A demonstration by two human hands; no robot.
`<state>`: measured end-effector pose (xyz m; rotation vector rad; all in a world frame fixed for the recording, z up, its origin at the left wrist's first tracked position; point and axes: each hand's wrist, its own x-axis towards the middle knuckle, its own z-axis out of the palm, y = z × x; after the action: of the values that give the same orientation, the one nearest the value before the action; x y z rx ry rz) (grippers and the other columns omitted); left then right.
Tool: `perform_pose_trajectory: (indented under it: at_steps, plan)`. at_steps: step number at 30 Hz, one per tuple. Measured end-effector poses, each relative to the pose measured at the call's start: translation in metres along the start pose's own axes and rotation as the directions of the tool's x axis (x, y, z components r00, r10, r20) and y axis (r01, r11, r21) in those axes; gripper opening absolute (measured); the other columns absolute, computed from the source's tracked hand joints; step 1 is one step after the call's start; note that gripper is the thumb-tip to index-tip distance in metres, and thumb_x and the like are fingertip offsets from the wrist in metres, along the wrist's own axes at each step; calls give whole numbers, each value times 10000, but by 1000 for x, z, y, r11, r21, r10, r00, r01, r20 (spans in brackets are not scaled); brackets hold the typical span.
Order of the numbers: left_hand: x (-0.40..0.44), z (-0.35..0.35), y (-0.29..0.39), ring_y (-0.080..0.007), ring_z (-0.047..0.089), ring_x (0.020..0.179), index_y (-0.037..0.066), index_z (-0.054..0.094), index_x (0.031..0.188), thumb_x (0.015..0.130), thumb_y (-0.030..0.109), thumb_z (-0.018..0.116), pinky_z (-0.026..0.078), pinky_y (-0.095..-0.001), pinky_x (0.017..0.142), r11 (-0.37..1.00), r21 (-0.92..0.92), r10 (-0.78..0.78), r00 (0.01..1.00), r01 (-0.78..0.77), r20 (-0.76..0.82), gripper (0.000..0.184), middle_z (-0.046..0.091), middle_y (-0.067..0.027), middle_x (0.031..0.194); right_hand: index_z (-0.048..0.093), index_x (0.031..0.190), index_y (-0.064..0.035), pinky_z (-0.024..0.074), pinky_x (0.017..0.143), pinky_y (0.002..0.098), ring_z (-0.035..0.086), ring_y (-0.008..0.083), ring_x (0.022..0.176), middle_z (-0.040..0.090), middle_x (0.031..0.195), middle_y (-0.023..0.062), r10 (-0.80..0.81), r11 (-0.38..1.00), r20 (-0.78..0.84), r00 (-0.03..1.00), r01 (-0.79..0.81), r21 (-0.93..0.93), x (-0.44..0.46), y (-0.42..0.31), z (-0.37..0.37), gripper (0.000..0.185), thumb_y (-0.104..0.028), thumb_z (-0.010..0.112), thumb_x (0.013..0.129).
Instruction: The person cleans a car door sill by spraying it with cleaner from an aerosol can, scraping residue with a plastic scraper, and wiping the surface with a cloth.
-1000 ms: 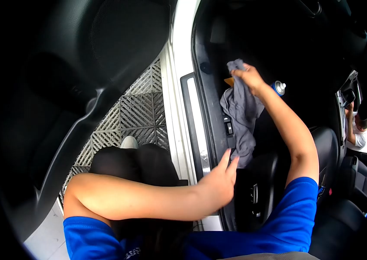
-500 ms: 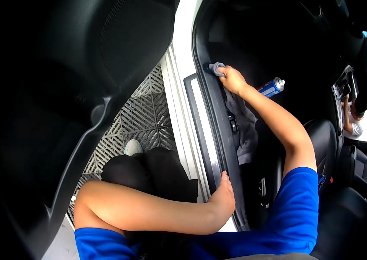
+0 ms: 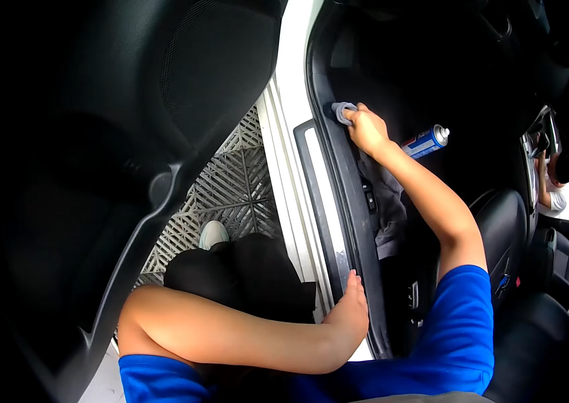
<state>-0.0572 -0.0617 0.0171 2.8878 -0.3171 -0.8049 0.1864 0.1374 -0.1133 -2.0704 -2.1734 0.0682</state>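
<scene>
My right hand (image 3: 367, 129) is closed around a bunched part of a grey cloth (image 3: 388, 208) and presses it on the dark inner trim (image 3: 324, 94) of the car's door sill. The rest of the cloth hangs down below my wrist, beside a small black switch panel (image 3: 369, 197). My left hand (image 3: 352, 310) lies flat on the sill near the lower end of the silver scuff plate (image 3: 328, 201), fingers stretched out, holding nothing. A blue spray can (image 3: 427, 142) with a white nozzle lies just right of my right wrist.
The open black door (image 3: 214, 74) fills the left side. Grey grid flooring (image 3: 234, 191) and a light shoe (image 3: 213, 234) show below it. Black seats (image 3: 503, 221) stand at the right. Beyond them, another person (image 3: 553, 200) in white is partly visible.
My right hand has moved up and left with the cloth, onto the trim. My left hand has come down onto the sill. More of the can shows.
</scene>
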Motion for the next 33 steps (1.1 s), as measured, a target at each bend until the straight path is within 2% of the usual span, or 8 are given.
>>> perform_pose_trajectory:
  at_steps: [6,8,15,19,23,27,29,33]
  plan:
    - [13,4,5,-428,386,1363,-34,401,1435,918,220,548,239,-605,1130,999,9,32,999,-32,-26,595,443,-245,1446,708,1076,-143,515,812,441,627,376,918,604,1006,188,-125,991,55,991,127,-35,-10,10,-6,326,-33,604,787]
    - [14,6,6,-427,377,1369,-36,399,1436,910,221,561,235,-605,1131,998,-23,53,999,-53,-11,607,444,-255,1441,714,1060,-146,518,808,439,631,368,921,607,992,181,-81,997,-55,995,81,-1,4,9,0,315,-33,613,785]
    - [16,6,5,-427,370,1374,-45,397,1435,895,211,579,220,-607,1133,1000,-21,20,1000,-20,19,624,436,-259,1446,712,1017,-150,525,807,420,637,359,932,613,993,161,-115,992,-11,993,114,-44,2,19,-8,291,-26,616,772]
    - [17,6,9,-426,367,1376,-40,400,1435,897,211,579,220,-608,1133,1000,-19,-21,999,22,49,621,425,-254,1458,717,997,-161,526,794,425,639,349,922,608,986,157,-166,986,-125,978,169,7,3,13,1,295,-17,635,753]
    - [21,4,7,-425,364,1378,-39,400,1435,902,212,567,226,-606,1132,1000,0,31,998,-31,52,613,419,-249,1465,715,981,-155,520,793,434,635,356,926,601,995,158,-169,985,-7,986,168,-29,1,19,-7,267,-26,626,765]
    - [23,8,11,-424,369,1377,-39,399,1436,902,217,565,227,-604,1131,1000,21,17,999,-18,45,615,422,-254,1462,729,997,-170,525,799,420,640,350,934,613,1003,147,-144,989,-120,982,140,-40,10,10,-5,285,-42,606,773]
    - [27,16,14,-425,377,1371,-42,405,1432,901,220,563,231,-604,1128,999,51,-1,1000,0,30,613,435,-261,1446,731,991,-169,528,802,417,638,348,935,614,1000,149,-223,974,-6,975,222,-47,3,8,-17,290,-39,599,767]
    - [19,10,10,-424,385,1365,-40,413,1428,901,225,565,231,-602,1128,998,-60,4,999,-2,37,609,443,-266,1437,735,993,-175,529,801,413,638,327,939,613,993,135,-183,979,-25,983,179,-101,18,12,-10,307,-32,607,753]
